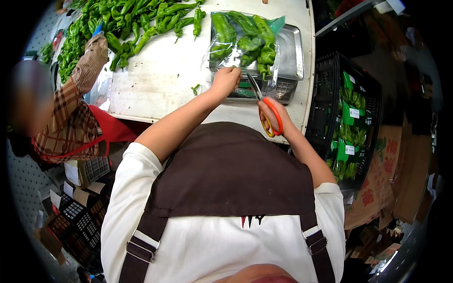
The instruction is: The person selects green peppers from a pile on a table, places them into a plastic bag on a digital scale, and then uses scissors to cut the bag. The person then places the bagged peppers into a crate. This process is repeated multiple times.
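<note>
My right hand [274,115] grips a pair of scissors [256,88] by its orange and yellow handles. The blades point up toward the near edge of a clear plastic bag [238,44]. Long green peppers [223,37] fill the bag, which lies on the metal pan of a weighing scale [292,53]. My left hand [227,81] is at the bag's near edge, left of the blade tips, with fingers curled together. A small green bit shows by its fingertips; whether they pinch it or the bag cannot be told.
A pile of loose green peppers [124,21] covers the far left of the white table [152,81]. At left, a co-worker's blue-gloved hand [98,29] reaches into it. Right of the table, a black crate [327,74] holds packed green produce [350,131]. Cardboard [375,177] lies beyond.
</note>
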A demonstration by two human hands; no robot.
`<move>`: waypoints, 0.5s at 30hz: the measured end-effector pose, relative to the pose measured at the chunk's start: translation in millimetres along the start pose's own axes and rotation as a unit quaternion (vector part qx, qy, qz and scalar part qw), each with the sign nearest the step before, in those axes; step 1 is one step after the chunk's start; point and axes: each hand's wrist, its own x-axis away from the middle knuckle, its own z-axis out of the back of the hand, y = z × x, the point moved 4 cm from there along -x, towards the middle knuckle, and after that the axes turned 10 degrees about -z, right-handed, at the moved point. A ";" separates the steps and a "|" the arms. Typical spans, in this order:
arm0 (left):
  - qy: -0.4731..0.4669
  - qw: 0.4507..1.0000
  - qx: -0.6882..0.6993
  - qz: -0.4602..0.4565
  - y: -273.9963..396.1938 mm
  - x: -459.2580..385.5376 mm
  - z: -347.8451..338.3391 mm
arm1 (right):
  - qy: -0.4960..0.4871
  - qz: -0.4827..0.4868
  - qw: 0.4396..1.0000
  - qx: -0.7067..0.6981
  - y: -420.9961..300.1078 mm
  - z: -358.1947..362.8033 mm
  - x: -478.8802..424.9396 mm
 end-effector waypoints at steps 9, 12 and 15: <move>-0.113 0.985 0.123 0.052 -1.0 3.7 -44.6 | 0.086 -0.025 0.996 0.007 32.3 28.9 38.2; -0.095 0.976 0.160 0.111 -0.1 5.8 -54.5 | 0.067 -0.030 0.997 -0.005 35.1 37.6 38.9; -0.099 0.977 0.120 0.144 -0.7 2.4 -65.2 | 0.057 -0.046 0.997 -0.001 29.1 40.6 39.8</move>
